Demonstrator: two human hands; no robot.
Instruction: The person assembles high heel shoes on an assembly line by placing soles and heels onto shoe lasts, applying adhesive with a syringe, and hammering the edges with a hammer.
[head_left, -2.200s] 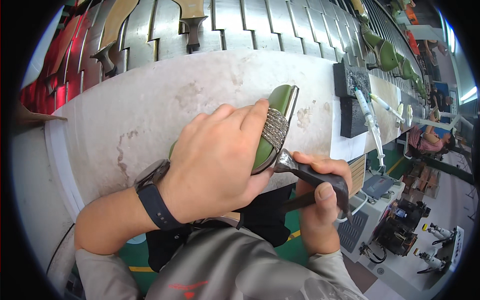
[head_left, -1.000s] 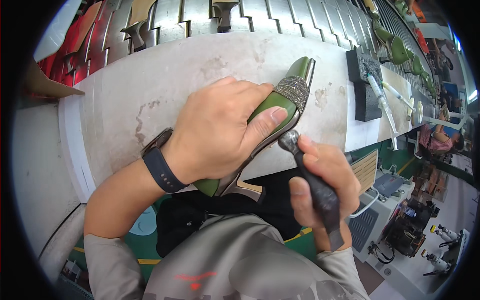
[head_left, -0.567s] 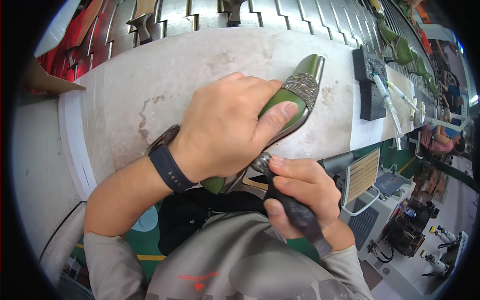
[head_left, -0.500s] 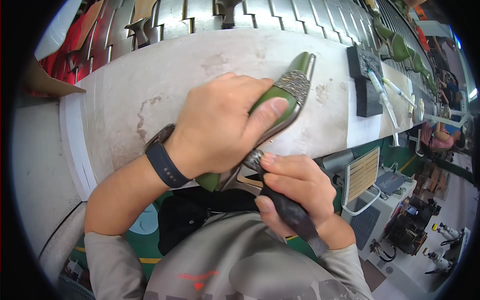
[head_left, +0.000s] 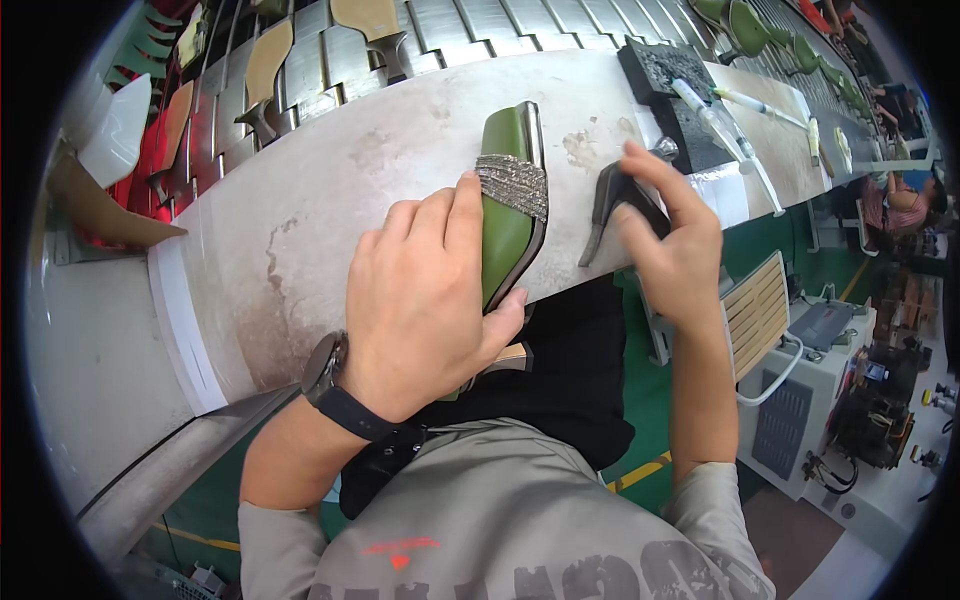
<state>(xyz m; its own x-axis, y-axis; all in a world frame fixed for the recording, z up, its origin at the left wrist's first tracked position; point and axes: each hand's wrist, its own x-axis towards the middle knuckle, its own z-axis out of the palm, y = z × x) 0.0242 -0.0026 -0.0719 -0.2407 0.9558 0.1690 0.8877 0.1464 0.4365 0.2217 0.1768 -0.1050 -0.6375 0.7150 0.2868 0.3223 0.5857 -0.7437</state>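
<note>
- The bare left hand (head_left: 420, 275) grips a glossy green shoe with a dark sole edge (head_left: 506, 245), fingers laid over its upper and thumb along the near side.
- That shoe is on the pale, stained bench (head_left: 400, 125), its toe pointing away from the person and its sole edge turned to the right; the near end reaches past the bench's front edge.
- A glittering, grey ribbed band (head_left: 514, 185) wraps the shoe's front part.
- The right hand (head_left: 680, 245) is partly curled, thumb and fingers at a dark metal hammer-like tool (head_left: 602, 205); whether it grips the tool firmly I cannot tell.
- The tool is right of the shoe, apart from it.
- Just beyond the right hand are rough black blocks (head_left: 647, 72) and clear plastic syringes (head_left: 720, 127).
- A black-strapped wristwatch (head_left: 352, 412) circles the left wrist.
- Behind the bench runs a metal-slatted conveyor (head_left: 440, 25).
</note>
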